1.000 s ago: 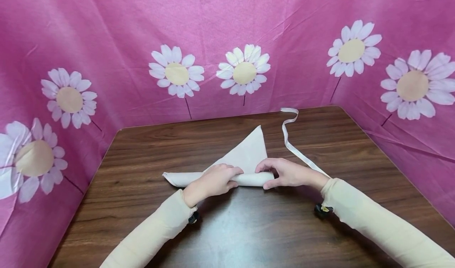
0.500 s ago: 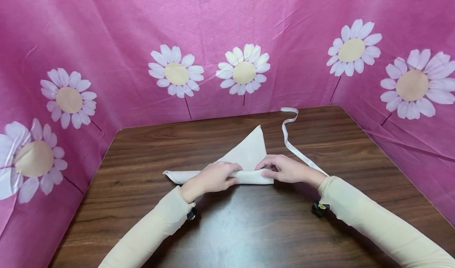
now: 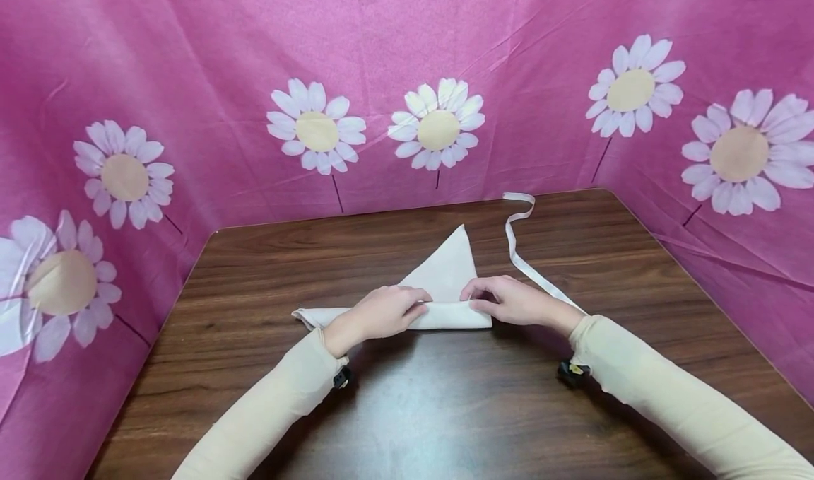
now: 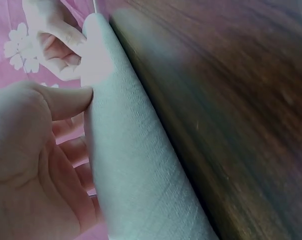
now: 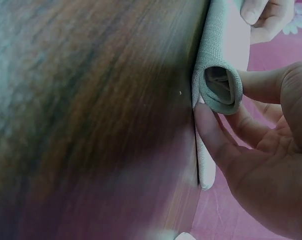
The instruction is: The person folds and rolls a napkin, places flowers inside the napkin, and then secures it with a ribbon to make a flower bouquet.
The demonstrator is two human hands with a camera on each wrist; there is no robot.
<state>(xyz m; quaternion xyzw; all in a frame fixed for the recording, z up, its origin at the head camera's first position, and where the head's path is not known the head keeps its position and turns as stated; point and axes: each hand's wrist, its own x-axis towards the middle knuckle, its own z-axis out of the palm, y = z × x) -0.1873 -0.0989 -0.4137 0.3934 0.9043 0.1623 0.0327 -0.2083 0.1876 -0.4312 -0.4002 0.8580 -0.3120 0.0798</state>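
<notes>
A white cloth [image 3: 439,275] lies on the table, its near side rolled into a tube and its flat far part tapering to a point. My left hand [image 3: 378,312] holds the roll around its middle. In the left wrist view its thumb [image 4: 71,102] presses the roll [image 4: 131,145] while the fingers lie behind it. At the tube's right end, my right hand [image 3: 516,300] pinches the cloth. The right wrist view shows the hollow, layered end of the roll [image 5: 221,90] between thumb and fingers [image 5: 218,135]. The left end of the roll pokes out past my left wrist.
A thin white ribbon [image 3: 520,257] curves along the wooden table [image 3: 407,409] from the back edge toward my right wrist, partly hidden by the arm. A pink curtain with daisies [image 3: 407,34] encloses the table at the back and sides.
The rolled part has shifted slightly away from me. My right thumb has moved from the roll's near edge up onto it, and both hands have edged forward.
</notes>
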